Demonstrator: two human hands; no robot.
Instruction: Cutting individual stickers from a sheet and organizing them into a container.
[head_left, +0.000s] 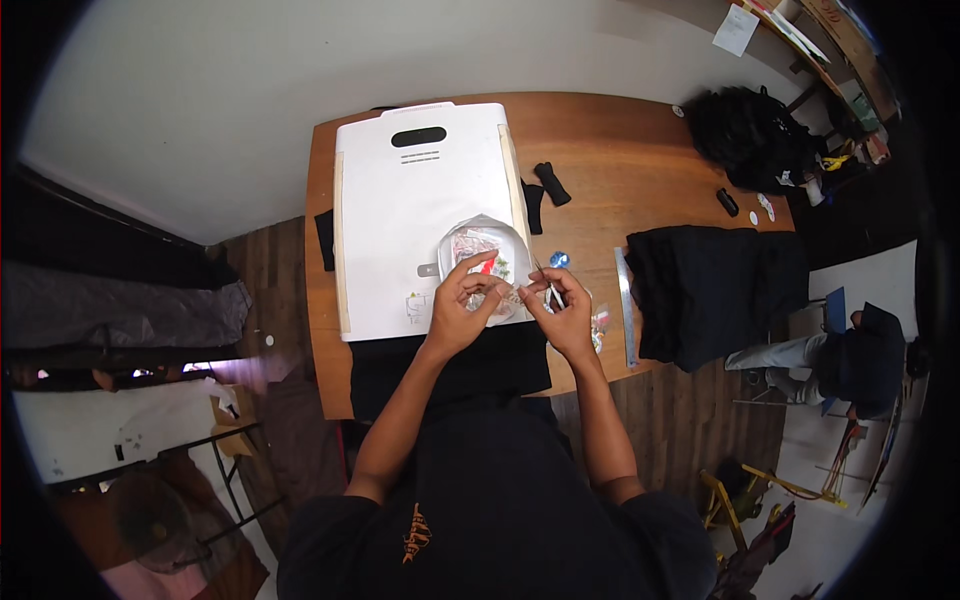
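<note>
My left hand (463, 306) pinches one side of a small clear film piece (511, 295) that bears light lettering. Thumb and finger of my right hand (561, 311) meet the film's other side. A slim pointed metal tool (553, 290), tweezers or small scissors, is also held in my right hand. Below the film, a round white bowl (484, 223) contains printed pieces and clear plastic, partly hidden by my fingers. It rests on the front right of a large white machine (405, 225) with a black oval panel (418, 136). Black fabric (450, 371) extends from under the machine's front.
On the wooden table (600, 150), a metal ruler (624, 307) lies beside folded black fabric (705, 292). A black roll (553, 184), a blue round item (559, 259) and colourful pieces (600, 322) are near the machine. A black backpack (750, 139) stands far right; another person (855, 360) is beyond.
</note>
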